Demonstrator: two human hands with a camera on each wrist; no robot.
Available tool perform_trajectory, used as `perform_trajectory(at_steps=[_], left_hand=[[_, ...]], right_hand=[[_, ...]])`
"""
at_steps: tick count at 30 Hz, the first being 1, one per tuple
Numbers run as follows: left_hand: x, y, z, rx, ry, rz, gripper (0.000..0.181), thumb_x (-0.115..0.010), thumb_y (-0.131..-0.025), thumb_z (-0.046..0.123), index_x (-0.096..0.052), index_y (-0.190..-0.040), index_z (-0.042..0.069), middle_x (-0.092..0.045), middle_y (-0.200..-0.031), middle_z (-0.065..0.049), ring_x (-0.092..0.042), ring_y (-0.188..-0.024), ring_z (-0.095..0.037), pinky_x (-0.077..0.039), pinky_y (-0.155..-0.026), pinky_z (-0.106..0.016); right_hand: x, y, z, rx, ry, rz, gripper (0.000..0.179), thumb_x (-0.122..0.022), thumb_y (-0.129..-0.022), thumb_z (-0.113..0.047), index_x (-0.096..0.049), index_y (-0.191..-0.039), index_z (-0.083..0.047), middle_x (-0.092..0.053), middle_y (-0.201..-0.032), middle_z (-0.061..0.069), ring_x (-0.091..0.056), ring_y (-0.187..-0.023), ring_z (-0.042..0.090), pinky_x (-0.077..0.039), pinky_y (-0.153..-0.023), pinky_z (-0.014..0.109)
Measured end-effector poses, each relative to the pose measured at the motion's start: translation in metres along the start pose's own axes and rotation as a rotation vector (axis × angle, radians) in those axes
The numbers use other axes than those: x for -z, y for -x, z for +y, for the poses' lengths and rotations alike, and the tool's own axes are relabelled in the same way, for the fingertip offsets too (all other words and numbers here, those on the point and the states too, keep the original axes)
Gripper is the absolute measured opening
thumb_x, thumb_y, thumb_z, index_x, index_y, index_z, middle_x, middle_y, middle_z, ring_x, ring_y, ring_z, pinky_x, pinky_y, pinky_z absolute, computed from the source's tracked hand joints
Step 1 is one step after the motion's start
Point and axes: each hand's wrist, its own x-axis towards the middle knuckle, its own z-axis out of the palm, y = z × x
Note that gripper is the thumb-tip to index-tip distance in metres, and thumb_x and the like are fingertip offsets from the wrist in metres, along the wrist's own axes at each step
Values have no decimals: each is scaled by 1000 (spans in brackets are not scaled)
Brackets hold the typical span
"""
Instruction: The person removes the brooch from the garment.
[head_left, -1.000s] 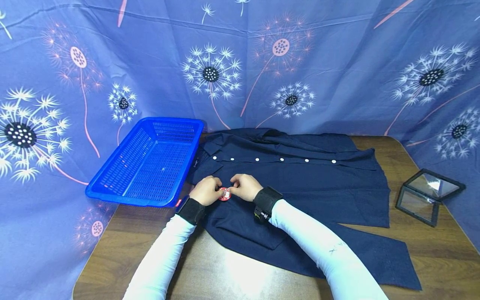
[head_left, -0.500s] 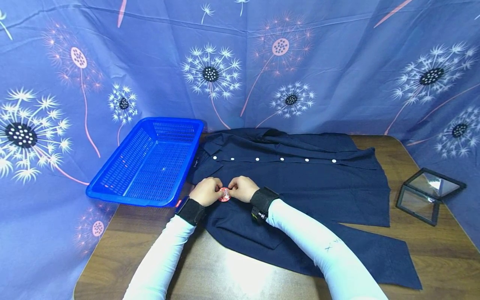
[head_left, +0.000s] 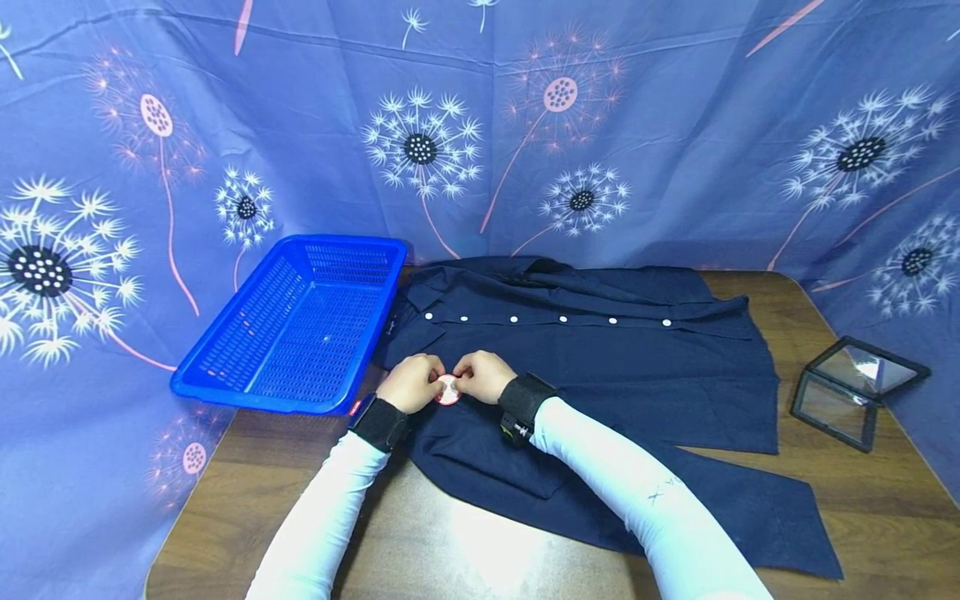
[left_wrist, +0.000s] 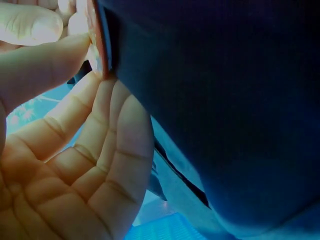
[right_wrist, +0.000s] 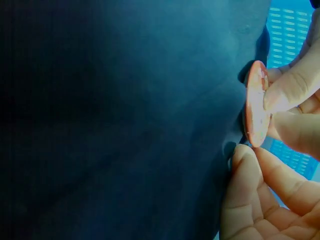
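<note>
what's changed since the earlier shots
The right hand has shifted slightly left, toward the left hand, and the badge shows a whiter face. Nothing was newly gripped or let go; both hands stay on the badge. Shirt, basket and black frame lie as before.

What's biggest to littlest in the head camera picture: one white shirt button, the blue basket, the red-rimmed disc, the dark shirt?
1. Dark shirt, largest
2. Blue basket
3. Red-rimmed disc, partly covered by fingers
4. White button, smallest
</note>
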Motion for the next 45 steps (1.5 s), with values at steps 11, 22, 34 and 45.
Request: perform_trajectory(at_steps=[11,22,34,45], left_hand=[[1,1,3,-7,20,16,7,-72,-80,6,-66,-83,8,-64,-75,-2,-58,-70,-14,-45,-61,-30],[1,4,3,-47,14,26,10,-72,-79,4,-68,-87,4,-65,-83,-7,-61,-78,-19,-50,-70,-35],[-1,7,-4,-122,-22,-15,40,-74,-83,13,-66,-118,-4,-65,-127,-19,-60,-122,-32,-45,-105,-43],[1,16,-6,-77,-125,-113,63,-80,-80,28,-59,-130,-3,-55,-141,-20,-52,-131,-35,-41,-109,-46]], right_hand=[[1,3,-22,-54,70,9,12,-66,-81,-4,-75,-88,-4,-70,-74,4,-51,-64,5,-42,-60,18],[0,2,-22,-75,37,-23,10,-64,-80,0,-73,-85,-3,-69,-72,4,-48,-61,3,-39,-58,17],[4,3,-23,-47,-1,-23,12,-63,-81,2,-73,-87,-1,-68,-72,5,-48,-61,4,-38,-58,17],[6,3,-23,-77,-23,-35,11,-63,-82,-1,-72,-87,-3,-62,-68,0,-46,-59,5,-36,-55,18]])
